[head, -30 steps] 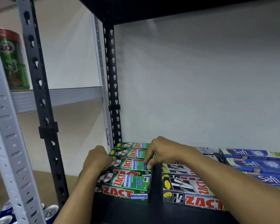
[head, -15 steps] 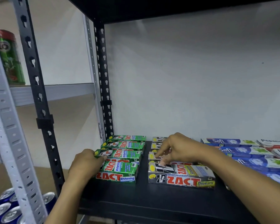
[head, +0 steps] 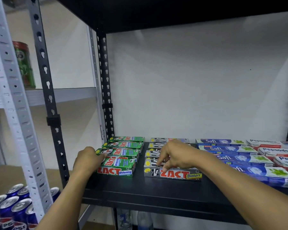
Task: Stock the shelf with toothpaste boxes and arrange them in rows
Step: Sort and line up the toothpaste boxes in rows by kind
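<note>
On the black shelf (head: 140, 191) a row of green Zact Whitening boxes (head: 121, 153) runs front to back at the left. My left hand (head: 88, 159) presses against the left ends of the front green boxes, fingers curled. Beside them is a row of grey Zact Smokers boxes (head: 173, 174). My right hand (head: 175, 155) rests on top of that row, its fingertips touching the front box. Blue Safi boxes (head: 236, 158) and white Pepsodent boxes (head: 278, 151) fill rows further right.
A black perforated upright (head: 48, 103) and a grey one (head: 10, 97) stand left of the shelf. A green tin (head: 24, 63) sits on the grey shelf behind. Blue Pepsi cans (head: 12, 208) cluster at lower left. Clear bottles (head: 135, 219) stand under the black shelf.
The view pulled back and the shelf's front edge came into sight. My right hand left the green stack and moved onto the grey Smokers row. My left hand stayed at the green boxes' left ends.
</note>
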A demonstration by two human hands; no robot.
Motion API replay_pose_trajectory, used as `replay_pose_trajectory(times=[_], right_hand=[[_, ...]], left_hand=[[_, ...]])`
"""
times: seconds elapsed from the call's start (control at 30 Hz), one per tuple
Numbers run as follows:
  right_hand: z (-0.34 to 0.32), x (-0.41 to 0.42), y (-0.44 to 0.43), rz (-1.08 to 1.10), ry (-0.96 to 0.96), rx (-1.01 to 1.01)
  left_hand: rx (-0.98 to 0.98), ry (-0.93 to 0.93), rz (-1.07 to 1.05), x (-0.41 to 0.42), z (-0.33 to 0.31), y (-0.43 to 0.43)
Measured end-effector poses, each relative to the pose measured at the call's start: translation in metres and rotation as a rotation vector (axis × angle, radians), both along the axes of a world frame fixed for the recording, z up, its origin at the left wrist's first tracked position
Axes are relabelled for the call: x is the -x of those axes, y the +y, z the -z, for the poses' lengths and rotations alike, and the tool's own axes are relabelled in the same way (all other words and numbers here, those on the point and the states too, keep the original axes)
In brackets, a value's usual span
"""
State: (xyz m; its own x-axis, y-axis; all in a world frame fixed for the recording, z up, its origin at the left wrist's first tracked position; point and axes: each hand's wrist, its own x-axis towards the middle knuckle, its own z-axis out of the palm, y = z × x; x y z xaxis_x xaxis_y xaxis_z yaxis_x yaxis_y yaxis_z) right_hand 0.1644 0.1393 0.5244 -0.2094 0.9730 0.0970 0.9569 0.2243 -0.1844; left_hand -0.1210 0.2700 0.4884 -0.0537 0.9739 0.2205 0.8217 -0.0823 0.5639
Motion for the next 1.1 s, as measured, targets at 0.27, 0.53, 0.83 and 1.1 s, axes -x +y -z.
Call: replay_pose_trajectory(times=[0.27,0.53,0.83,1.1], right_hand=[[0.005,-0.004,-0.004,0.002,0.029,-0.014],[0.004,-0.013,-0.017,0.049,0.073,-0.045],[0.007,-0.066,-0.086,0.232,0.025,-0.108],[0.026,-0.133,-0.152,0.424,0.037,-0.118]], left_hand=[[-0.03,-0.016,-0.012,-0.002,0.003,0.0],[-0.532,-0.004,0.119,-0.019,0.013,-0.028],[-0.574,0.246,0.925,-0.104,0.026,-0.089],[-0.675,0.123,0.87,-0.134,0.045,-0.104]])
